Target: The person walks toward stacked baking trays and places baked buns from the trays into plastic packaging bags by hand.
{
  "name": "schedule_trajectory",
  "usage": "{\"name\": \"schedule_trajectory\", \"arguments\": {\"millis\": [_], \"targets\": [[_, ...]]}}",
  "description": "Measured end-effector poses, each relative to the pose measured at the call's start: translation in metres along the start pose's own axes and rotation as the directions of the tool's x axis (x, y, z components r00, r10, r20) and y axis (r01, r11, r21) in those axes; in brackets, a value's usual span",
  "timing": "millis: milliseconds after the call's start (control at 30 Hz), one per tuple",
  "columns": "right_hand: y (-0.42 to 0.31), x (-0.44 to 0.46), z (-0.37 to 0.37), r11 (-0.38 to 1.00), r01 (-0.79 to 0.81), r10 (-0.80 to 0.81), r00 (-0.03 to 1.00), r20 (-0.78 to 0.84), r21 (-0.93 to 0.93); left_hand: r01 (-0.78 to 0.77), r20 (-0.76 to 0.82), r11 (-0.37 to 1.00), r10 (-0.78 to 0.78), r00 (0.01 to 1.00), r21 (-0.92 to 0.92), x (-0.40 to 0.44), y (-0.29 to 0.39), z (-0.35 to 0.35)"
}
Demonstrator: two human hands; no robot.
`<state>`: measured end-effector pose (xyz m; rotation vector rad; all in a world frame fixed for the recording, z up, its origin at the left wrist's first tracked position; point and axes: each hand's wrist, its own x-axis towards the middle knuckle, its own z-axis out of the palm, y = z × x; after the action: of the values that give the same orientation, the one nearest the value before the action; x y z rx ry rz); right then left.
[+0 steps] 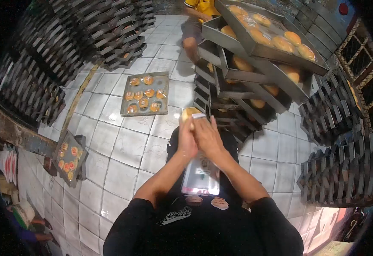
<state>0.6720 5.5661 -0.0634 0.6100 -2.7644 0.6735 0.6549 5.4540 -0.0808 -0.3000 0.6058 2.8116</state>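
Note:
My left hand [187,138] and my right hand [206,134] are close together over my lap. A bun [189,113] shows at the fingertips of my left hand, with its fingers closed on it. My right hand lies against the left, and a bit of clear plastic shows at its fingers; whether it grips the plastic or the bun is hidden. Below the hands, a stack of clear plastic bags [201,177] rests on my lap. Ahead on the floor, a metal tray [164,109] carries several wrapped buns [149,92].
Tall stacked trays of buns [254,77] stand close at the right front. More tray stacks [118,34] line the left and right sides. A small tray [78,170] sits at the left. A person in yellow [203,8] is beyond the stack; another person [30,234] is at lower left.

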Motion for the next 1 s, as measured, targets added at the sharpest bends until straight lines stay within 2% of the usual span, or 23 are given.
{"name": "schedule_trajectory", "arguments": {"millis": [67,133,200,233,267,333,367,433,500,533,567,600,633,667,700,733,767,800,833,867,933,967,1000], "targets": [[0.003,0.005,-0.019,0.999,0.024,-0.025,1.0,-0.016,-0.02,-0.231,-0.09,0.967,0.241,0.966,0.111,0.008,-0.018,0.006],[-0.009,0.0,-0.05,0.964,0.195,-0.18,0.979,-0.097,0.179,-0.256,-0.196,0.957,0.279,0.94,0.137,0.011,-0.008,0.005],[-0.012,-0.007,-0.048,0.946,0.126,-0.128,0.992,-0.016,0.299,-0.01,0.023,0.995,0.012,1.0,-0.098,0.018,0.012,-0.007],[-0.013,-0.012,-0.047,0.912,0.055,-0.088,0.994,0.063,0.406,0.049,-0.138,0.993,-0.063,0.989,-0.104,0.01,0.019,0.015],[-0.014,-0.015,-0.046,0.864,-0.02,-0.058,0.988,0.14,0.502,0.051,-0.144,0.992,-0.067,0.987,-0.113,0.015,0.017,0.012],[-0.016,-0.022,-0.037,0.887,0.021,-0.096,0.986,0.138,0.462,0.106,-0.037,0.989,-0.11,0.993,-0.104,0.023,0.01,-0.003],[-0.033,-0.026,-0.06,0.715,-0.134,-0.187,0.909,0.373,0.686,0.14,-0.093,0.99,-0.141,0.986,-0.024,0.029,0.014,-0.016],[-0.042,-0.038,-0.066,0.489,-0.345,-0.343,0.769,0.54,0.801,0.058,-0.08,0.995,-0.064,0.995,-0.076,0.038,0.031,-0.039],[-0.034,-0.052,-0.056,0.062,-0.306,-0.576,0.766,0.285,0.95,-0.04,-0.12,0.996,0.031,0.992,-0.074,0.029,0.049,-0.048],[-0.027,-0.046,-0.069,0.303,-0.611,-0.043,0.758,0.651,0.731,-0.042,-0.12,0.996,0.033,0.992,-0.078,0.012,0.05,-0.034],[-0.022,-0.039,-0.058,0.683,-0.278,0.134,0.957,0.258,0.676,0.038,-0.056,0.996,-0.043,0.997,-0.083,-0.014,0.05,-0.016],[-0.019,-0.035,-0.046,0.942,-0.013,0.09,0.972,-0.216,0.337,0.12,0.003,0.99,-0.12,0.993,-0.079,-0.034,0.046,-0.01],[-0.018,-0.035,-0.044,0.942,0.097,-0.018,0.971,-0.239,0.322,0.221,0.065,0.973,-0.217,0.974,-0.058,-0.033,0.034,-0.028],[-0.027,-0.035,-0.048,0.937,0.206,-0.137,0.96,-0.244,0.282,0.321,0.02,0.946,-0.32,0.947,-0.041,-0.042,0.036,-0.024],[-0.034,-0.034,-0.05,0.942,0.184,-0.125,0.968,-0.216,0.28,0.213,-0.069,0.947,-0.202,0.977,0.239,-0.034,0.039,-0.037],[-0.036,-0.032,-0.051,0.948,0.164,-0.113,0.975,-0.193,0.271,0.112,-0.109,0.854,-0.066,0.992,0.509,-0.025,0.043,-0.049],[-0.028,-0.029,-0.046,0.95,0.167,-0.117,0.974,-0.195,0.263,0.108,-0.101,0.856,-0.066,0.993,0.506,-0.025,0.046,-0.049],[-0.014,-0.025,-0.036,0.864,-0.139,0.181,0.983,-0.041,0.483,0.133,-0.05,0.876,-0.123,0.991,0.464,-0.023,0.049,-0.046],[-0.002,-0.019,-0.028,0.656,-0.428,0.418,0.892,0.172,0.622,0.154,0.003,0.894,-0.172,0.985,0.42,-0.021,0.052,-0.043],[0.004,-0.016,-0.025,0.671,-0.411,0.398,0.902,0.167,0.618,0.132,0.014,0.901,-0.151,0.988,0.413,-0.018,0.049,-0.043],[0.01,-0.008,-0.023,0.78,-0.369,0.389,0.919,0.07,0.506,-0.136,0.023,0.679,0.173,0.985,0.721,-0.013,0.039,-0.041],[0.009,-0.007,-0.022,0.823,-0.272,0.315,0.949,-0.001,0.499,-0.237,0.084,0.572,0.281,0.956,0.785,-0.013,0.038,-0.039],[0.008,-0.005,-0.02,0.824,-0.27,0.316,0.949,-0.008,0.497,-0.241,0.091,0.571,0.279,0.956,0.785,-0.013,0.038,-0.039]]}}
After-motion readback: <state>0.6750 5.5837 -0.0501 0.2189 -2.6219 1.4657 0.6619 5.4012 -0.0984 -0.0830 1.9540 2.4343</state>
